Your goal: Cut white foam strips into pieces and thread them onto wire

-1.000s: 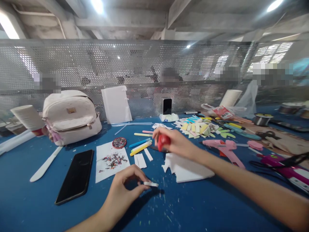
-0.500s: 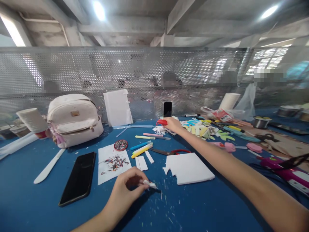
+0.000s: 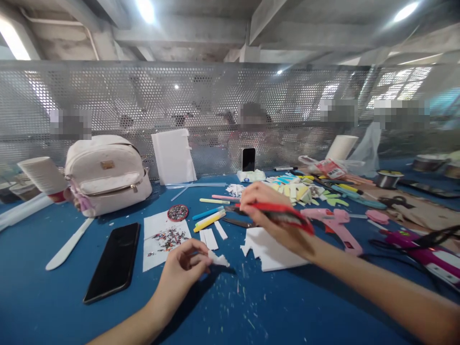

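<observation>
My left hand (image 3: 185,266) pinches a small ragged white foam piece (image 3: 218,259) between thumb and fingertips, just over the blue table. A red utility knife (image 3: 283,213) is in my right hand (image 3: 268,206), its narrow end pointing left. The knife hangs above a notched white foam board (image 3: 276,254) and partly hides a pair of scissors (image 3: 239,223). Several cut white strips (image 3: 209,238) lie near my left hand, beside yellow and blue markers (image 3: 208,222). White shavings dot the table in front of me.
A sheet with glitter bits (image 3: 168,238), a black phone (image 3: 113,263) and a white plastic knife (image 3: 68,247) lie left. Behind stands a pale backpack (image 3: 108,177). Pink glue gun (image 3: 338,223), colored foam scraps (image 3: 302,189) and purple tool (image 3: 420,249) with cables occupy the right.
My right hand has come back from the far scrap pile toward me, bringing the red utility knife. The foam piece in my left hand has turned and shifted slightly left and up.
</observation>
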The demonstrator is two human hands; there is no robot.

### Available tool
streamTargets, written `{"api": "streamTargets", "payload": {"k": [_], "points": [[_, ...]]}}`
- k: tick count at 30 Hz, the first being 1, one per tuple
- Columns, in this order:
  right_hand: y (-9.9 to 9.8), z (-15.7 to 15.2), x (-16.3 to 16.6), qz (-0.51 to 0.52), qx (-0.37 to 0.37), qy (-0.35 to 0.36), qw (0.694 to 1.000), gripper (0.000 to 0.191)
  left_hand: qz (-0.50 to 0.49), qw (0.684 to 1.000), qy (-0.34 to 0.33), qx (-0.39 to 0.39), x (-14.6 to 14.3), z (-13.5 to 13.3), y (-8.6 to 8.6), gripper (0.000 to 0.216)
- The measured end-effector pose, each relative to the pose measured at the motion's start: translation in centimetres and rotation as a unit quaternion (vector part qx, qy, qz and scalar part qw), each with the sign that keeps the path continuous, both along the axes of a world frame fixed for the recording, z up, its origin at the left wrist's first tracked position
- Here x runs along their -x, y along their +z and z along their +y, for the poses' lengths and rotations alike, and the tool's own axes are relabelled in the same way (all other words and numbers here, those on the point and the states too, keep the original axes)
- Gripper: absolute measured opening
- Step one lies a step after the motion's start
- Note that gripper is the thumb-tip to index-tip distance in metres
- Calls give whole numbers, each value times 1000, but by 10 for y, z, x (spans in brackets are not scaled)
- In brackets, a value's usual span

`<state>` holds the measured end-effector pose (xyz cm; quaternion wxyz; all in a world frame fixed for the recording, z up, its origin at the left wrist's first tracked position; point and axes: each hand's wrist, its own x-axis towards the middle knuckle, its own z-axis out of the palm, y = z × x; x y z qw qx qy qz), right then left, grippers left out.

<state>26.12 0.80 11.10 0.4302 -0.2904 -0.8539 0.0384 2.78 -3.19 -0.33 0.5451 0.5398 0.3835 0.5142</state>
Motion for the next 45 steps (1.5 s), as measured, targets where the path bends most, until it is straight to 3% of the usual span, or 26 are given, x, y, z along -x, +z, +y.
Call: {"api": "streamTargets", "payload": {"k": [2, 8, 14, 19, 24, 27, 30, 35, 37, 40, 45], "points": [[-16, -17, 2, 1, -14, 40, 999, 8, 0, 1000, 7, -6, 0, 1, 0, 32], [-70, -38, 5, 15, -77, 113, 990, 21, 12, 999, 30, -32, 2, 1, 7, 28], [-85, -41, 5, 29, -30, 123, 991, 34, 26, 995, 54, -81, 5, 0, 12, 10], [-95, -35, 5, 46, 8, 104, 993, 32, 59, 989, 56, -127, 7, -2, 12, 9], [-96, -33, 7, 46, 39, 87, 994, 27, 55, 998, -19, -20, 5, -1, 9, 20], [-93, -31, 6, 33, 67, 77, 994, 25, 106, 993, -20, -51, 3, -3, 13, 17], [-92, -28, 3, 58, 109, 61, 991, 24, 256, 958, -30, -129, 2, -8, 19, 10], [-88, -27, 1, 53, 184, 33, 981, 21, 435, 878, -99, -175, 1, -18, 24, 51], [-84, -29, 1, 46, 196, 14, 979, 22, 457, 864, -109, -180, 1, -20, 23, 49], [-78, -32, -1, 60, 219, 17, 974, 24, 435, 875, -114, -178, 0, -22, 22, 29], [-81, -31, -4, 97, 317, 33, 943, 26, 294, 945, -85, -117, 1, -16, 21, 23]]}}
